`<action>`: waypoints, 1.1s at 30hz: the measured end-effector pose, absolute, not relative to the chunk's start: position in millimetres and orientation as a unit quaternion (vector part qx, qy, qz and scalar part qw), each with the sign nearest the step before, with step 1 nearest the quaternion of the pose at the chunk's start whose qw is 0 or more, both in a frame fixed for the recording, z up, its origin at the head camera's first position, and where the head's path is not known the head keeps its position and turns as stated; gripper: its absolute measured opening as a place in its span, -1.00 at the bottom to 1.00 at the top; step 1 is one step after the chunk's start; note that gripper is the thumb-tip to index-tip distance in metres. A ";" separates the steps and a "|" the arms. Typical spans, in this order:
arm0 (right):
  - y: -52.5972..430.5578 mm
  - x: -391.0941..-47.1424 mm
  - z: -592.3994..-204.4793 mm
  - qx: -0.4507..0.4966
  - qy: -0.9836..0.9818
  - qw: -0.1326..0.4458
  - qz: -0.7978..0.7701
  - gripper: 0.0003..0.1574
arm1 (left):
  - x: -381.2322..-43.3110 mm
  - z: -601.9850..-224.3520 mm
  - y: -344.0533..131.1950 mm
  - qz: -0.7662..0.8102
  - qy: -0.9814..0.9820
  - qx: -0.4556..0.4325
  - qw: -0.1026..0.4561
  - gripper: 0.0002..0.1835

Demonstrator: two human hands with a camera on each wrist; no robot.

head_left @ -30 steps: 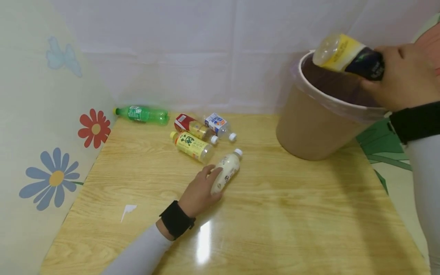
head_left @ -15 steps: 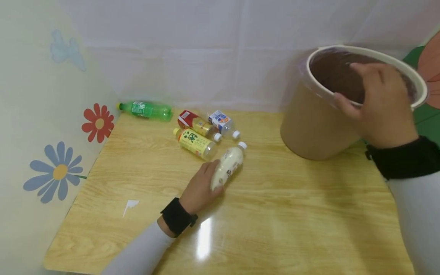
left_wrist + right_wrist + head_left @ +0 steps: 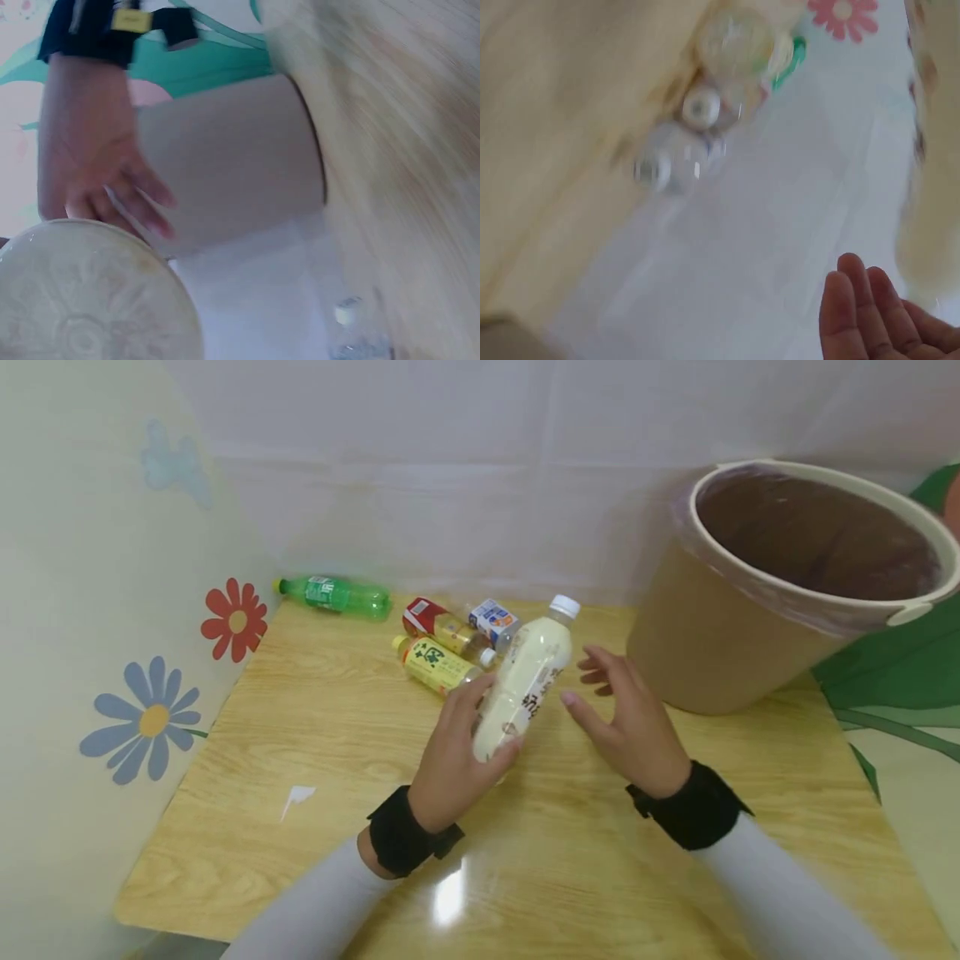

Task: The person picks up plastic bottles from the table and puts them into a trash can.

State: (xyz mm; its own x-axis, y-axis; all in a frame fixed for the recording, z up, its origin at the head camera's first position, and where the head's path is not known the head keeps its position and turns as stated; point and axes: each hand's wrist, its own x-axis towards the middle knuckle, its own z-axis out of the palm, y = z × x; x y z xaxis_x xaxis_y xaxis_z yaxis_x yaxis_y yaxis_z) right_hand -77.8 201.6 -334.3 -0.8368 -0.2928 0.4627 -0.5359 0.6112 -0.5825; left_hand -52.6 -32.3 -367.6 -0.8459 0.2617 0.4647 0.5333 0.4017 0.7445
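In the head view my left hand (image 3: 457,756) grips a cream-coloured bottle (image 3: 525,685) with a white cap, raised off the table and tilted cap-up to the right. Its round base (image 3: 86,300) fills the lower left of the left wrist view. Just to the right of the bottle, my right hand (image 3: 637,727) holds nothing, its fingers spread and turned toward it. In the right wrist view the fingers of the right hand (image 3: 870,315) lie beside the blurred cream bottle (image 3: 934,180).
A lined brown bin (image 3: 705,618) stands at the back right. Behind the held bottle lie a yellow-labelled bottle (image 3: 435,665), a red-labelled bottle (image 3: 442,625) and a clear one with a blue-white label (image 3: 492,618). A green bottle (image 3: 337,596) is farther left. A white scrap (image 3: 300,794) lies front left.
My right hand let go of the yellow-and-black-labelled bottle over the bin and came back to the middle. My left hand lifted the cream bottle off the table.
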 end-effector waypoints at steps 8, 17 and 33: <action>167.1 -51.2 -348.9 0.198 -0.798 0.023 0.568 -0.29 | -34.2 -358.3 -26.2 -0.508 -0.802 -0.276 0.151 -0.20; 150.9 -38.2 -323.9 0.201 -0.757 -0.010 0.622 -0.26 | -30.5 -361.6 -23.7 -0.502 -0.806 -0.281 0.141 -0.15; 215.1 -64.3 -241.6 0.244 -0.730 0.219 0.599 -0.17 | -75.0 -357.2 -64.4 -0.373 -0.815 -0.390 0.209 -0.41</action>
State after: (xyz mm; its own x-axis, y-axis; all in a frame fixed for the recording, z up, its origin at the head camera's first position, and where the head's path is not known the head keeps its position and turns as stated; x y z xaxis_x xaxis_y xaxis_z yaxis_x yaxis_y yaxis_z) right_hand -64.3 215.1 -241.6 -0.7850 -0.0938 0.6123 -0.6189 0.1623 -0.7685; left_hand -75.0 -64.4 -357.2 -0.6079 0.4803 0.6323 0.7925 0.4163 0.4457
